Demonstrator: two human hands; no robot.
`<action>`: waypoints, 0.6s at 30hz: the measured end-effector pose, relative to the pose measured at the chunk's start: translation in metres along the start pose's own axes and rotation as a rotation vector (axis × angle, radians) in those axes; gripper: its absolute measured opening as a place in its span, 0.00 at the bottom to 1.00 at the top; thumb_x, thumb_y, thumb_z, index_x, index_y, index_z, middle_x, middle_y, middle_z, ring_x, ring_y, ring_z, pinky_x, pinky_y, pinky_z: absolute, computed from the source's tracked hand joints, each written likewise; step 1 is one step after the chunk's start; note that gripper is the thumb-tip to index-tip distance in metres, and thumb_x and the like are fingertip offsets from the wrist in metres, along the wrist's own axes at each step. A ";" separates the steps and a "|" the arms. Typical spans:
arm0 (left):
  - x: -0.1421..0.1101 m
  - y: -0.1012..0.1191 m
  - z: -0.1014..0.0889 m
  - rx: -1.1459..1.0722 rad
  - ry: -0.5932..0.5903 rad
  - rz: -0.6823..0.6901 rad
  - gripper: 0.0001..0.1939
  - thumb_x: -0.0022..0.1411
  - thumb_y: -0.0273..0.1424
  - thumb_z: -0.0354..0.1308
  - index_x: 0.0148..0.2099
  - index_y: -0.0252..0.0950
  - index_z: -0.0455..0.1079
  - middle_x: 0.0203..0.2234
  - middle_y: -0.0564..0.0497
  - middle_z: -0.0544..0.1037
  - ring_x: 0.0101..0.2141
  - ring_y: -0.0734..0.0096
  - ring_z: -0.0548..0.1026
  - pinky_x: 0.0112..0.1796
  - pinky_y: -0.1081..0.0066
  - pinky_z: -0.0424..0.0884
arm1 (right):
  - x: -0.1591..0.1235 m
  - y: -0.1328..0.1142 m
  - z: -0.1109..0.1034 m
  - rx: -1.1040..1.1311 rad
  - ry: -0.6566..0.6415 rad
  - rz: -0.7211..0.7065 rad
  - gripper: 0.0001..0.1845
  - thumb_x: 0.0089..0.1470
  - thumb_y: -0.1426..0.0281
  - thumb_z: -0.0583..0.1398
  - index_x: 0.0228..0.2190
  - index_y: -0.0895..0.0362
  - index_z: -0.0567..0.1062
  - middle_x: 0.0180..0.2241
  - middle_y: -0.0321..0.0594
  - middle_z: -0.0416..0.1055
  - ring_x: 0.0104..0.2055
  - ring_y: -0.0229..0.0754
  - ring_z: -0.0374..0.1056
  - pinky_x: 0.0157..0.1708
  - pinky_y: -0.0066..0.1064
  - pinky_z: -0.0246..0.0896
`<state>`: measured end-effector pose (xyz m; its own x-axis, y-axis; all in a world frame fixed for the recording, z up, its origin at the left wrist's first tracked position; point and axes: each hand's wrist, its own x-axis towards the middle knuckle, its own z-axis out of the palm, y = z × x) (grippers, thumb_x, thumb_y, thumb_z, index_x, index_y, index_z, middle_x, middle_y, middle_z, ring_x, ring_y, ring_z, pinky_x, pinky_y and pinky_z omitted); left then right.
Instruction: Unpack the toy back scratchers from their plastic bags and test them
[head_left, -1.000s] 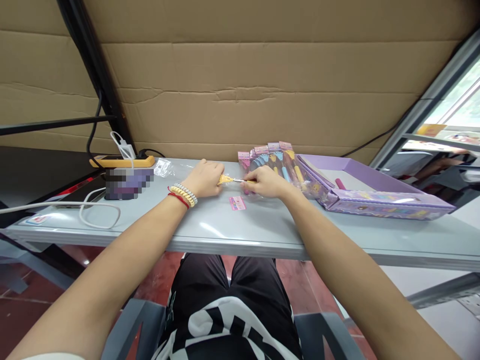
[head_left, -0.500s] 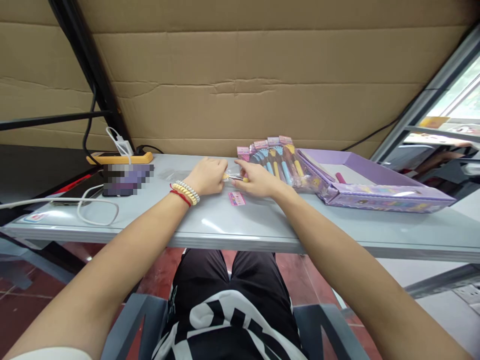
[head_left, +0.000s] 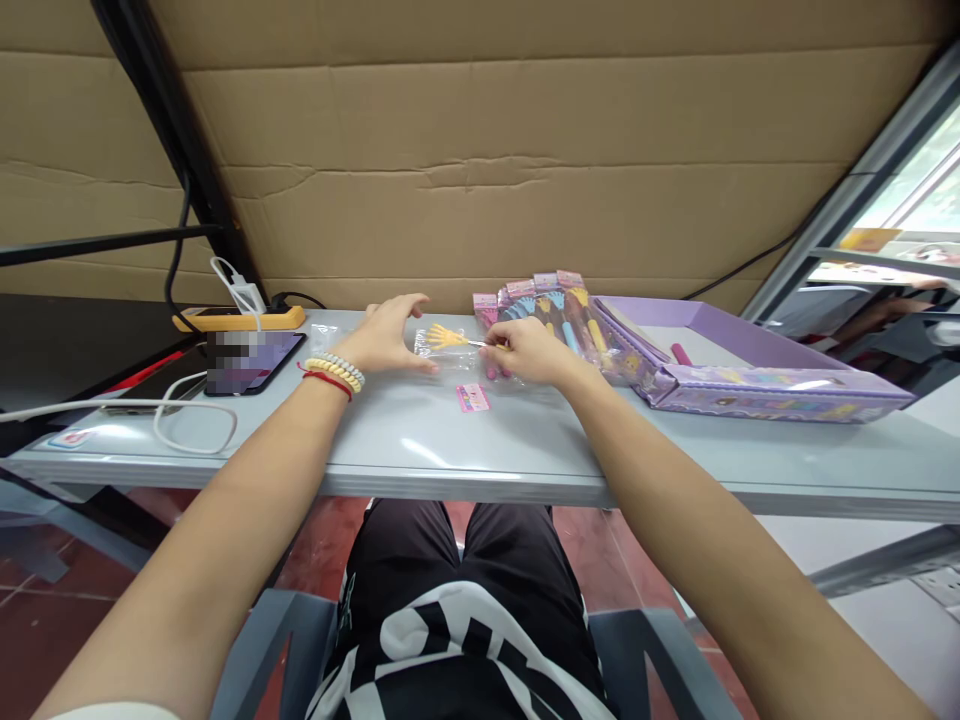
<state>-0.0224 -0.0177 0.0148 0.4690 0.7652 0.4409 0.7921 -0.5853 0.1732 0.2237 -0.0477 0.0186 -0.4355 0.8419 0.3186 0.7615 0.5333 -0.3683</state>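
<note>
My right hand (head_left: 531, 350) pinches the handle end of a yellow hand-shaped stick (head_left: 448, 337), like a small back scratcher with a thin metal rod. Its spread-fingered head points left over the grey table (head_left: 420, 430). My left hand (head_left: 381, 338) is beside that head, fingers apart and curved, holding nothing. Clear plastic wrap (head_left: 450, 360) lies under and around the stick, and another transparent bag (head_left: 324, 338) shows behind my left wrist. Just in front lies a small pink card (head_left: 473, 398).
Several bagged hand-shaped sticks (head_left: 570, 325) in blue, yellow and pink lie beyond my right hand. Right of them stands an open purple box (head_left: 780, 395) with a pink stick (head_left: 680, 354) inside. A phone (head_left: 255, 365), white cable (head_left: 196, 447) and yellow power strip (head_left: 240, 318) occupy the left.
My left hand has let go and moved left, its fingers now spread. The yellow head of the stick, formerly covered by my hands, is now exposed. My right hand has shifted slightly right.
</note>
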 end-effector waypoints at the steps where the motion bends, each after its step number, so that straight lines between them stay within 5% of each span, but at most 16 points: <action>1: -0.001 -0.007 -0.002 0.010 -0.050 -0.037 0.52 0.39 0.50 0.66 0.63 0.35 0.54 0.53 0.41 0.70 0.54 0.50 0.67 0.55 0.55 0.55 | -0.001 0.001 -0.002 -0.004 -0.002 0.000 0.09 0.54 0.69 0.56 0.26 0.58 0.73 0.21 0.36 0.75 0.24 0.35 0.67 0.29 0.27 0.57; 7: -0.001 -0.025 -0.008 -0.129 -0.296 -0.200 0.22 0.52 0.44 0.56 0.46 0.37 0.73 0.43 0.48 0.79 0.45 0.60 0.74 0.49 0.65 0.65 | -0.003 0.001 -0.010 -0.015 -0.045 -0.034 0.10 0.53 0.70 0.56 0.24 0.58 0.75 0.22 0.36 0.76 0.24 0.35 0.68 0.28 0.27 0.58; 10: 0.000 -0.023 -0.008 -0.180 -0.274 -0.203 0.17 0.55 0.39 0.50 0.37 0.36 0.75 0.34 0.50 0.80 0.36 0.65 0.75 0.38 0.70 0.68 | -0.005 0.002 -0.011 -0.024 -0.061 -0.021 0.09 0.52 0.72 0.56 0.31 0.58 0.77 0.23 0.36 0.76 0.26 0.36 0.69 0.29 0.27 0.59; 14: 0.000 -0.023 -0.008 -0.167 -0.161 -0.191 0.16 0.55 0.37 0.49 0.35 0.35 0.76 0.29 0.51 0.79 0.31 0.68 0.73 0.33 0.72 0.67 | -0.005 0.004 -0.012 -0.072 -0.032 0.020 0.23 0.54 0.67 0.57 0.52 0.61 0.69 0.24 0.37 0.77 0.31 0.41 0.72 0.32 0.29 0.60; 18: 0.000 -0.022 -0.009 -0.210 -0.106 -0.175 0.16 0.55 0.36 0.50 0.36 0.34 0.76 0.29 0.50 0.79 0.31 0.69 0.73 0.35 0.72 0.67 | -0.005 0.006 -0.013 -0.097 -0.072 0.019 0.23 0.60 0.61 0.52 0.53 0.59 0.65 0.26 0.38 0.77 0.31 0.43 0.72 0.31 0.31 0.60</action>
<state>-0.0434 -0.0071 0.0185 0.3796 0.8766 0.2959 0.7712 -0.4765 0.4221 0.2374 -0.0499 0.0262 -0.4513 0.8574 0.2474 0.8113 0.5097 -0.2865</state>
